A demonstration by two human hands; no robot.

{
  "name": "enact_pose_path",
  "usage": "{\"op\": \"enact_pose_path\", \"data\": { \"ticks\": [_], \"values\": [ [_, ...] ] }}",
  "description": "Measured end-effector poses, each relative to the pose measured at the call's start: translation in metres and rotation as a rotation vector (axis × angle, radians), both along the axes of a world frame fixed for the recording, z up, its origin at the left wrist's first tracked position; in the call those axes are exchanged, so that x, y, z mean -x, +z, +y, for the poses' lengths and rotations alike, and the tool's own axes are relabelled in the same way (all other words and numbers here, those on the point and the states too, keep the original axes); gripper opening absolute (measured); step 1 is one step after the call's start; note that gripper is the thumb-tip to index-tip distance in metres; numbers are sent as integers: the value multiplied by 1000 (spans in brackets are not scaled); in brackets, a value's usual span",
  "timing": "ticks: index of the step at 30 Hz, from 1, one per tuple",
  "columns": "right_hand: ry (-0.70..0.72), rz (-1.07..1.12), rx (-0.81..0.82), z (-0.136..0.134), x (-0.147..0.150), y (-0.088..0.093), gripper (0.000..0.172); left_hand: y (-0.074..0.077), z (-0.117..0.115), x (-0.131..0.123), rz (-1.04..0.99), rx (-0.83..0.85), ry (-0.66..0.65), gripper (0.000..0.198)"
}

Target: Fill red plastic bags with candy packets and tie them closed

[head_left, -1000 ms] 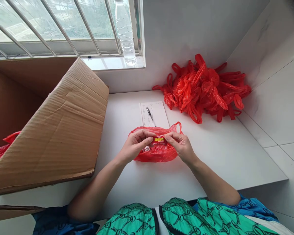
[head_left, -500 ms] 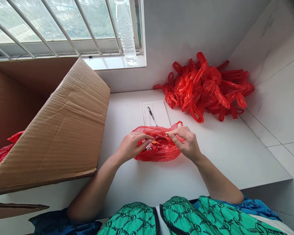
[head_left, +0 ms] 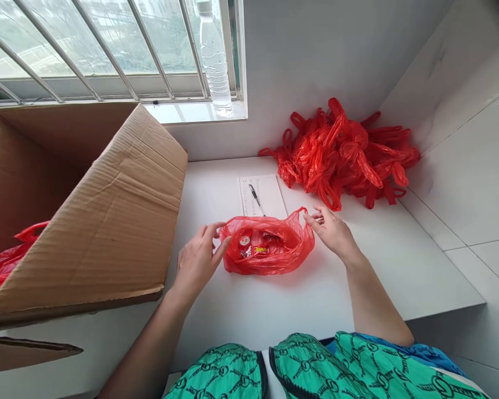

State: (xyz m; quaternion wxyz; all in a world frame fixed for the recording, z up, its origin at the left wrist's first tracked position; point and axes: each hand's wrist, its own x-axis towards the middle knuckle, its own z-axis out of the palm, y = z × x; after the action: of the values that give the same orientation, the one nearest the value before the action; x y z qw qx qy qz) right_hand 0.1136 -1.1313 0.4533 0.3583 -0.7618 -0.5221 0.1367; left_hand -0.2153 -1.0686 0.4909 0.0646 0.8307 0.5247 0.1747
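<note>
A red plastic carrier bag lies on the white counter between my hands, its mouth open. Inside it I see a red packet with yellow lettering and a round-labelled red and white item. My left hand is open, just beside the bag's left edge and holding nothing. My right hand is at the bag's right side, its fingertips against the raised handle with no clear grip.
A large cardboard box stands at the left with red bags inside. A heap of red bags lies against the wall. A notepad with a pen lies behind the bag. A water bottle stands on the windowsill.
The red packet has gone from between my fingers and now lies inside the bag. My hands have moved apart from the bag's middle to its two sides.
</note>
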Motion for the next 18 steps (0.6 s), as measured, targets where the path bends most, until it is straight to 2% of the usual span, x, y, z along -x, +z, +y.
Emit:
{"op": "enact_pose_path", "data": {
  "ticks": [3,6,9,11,13,16,18],
  "values": [
    [133,196,53,0,-3,0,51,-5,-5,0,72,32,-41,38],
    [296,402,-45,-3,3,10,39,-14,3,-3,165,64,-62,37],
    [380,490,-193,-15,9,31,30,-16,9,0,169,129,-72,37],
    [397,509,-298,-24,10,46,24,-12,7,5,31,161,-100,34],
    [411,551,-389,-30,9,61,21,-5,4,9,-218,180,-155,29],
    [445,628,-467,-31,10,81,24,6,0,9,-617,183,-225,21],
    [477,661,-494,-26,13,93,29,12,1,5,-810,204,-227,20]
  ]
}}
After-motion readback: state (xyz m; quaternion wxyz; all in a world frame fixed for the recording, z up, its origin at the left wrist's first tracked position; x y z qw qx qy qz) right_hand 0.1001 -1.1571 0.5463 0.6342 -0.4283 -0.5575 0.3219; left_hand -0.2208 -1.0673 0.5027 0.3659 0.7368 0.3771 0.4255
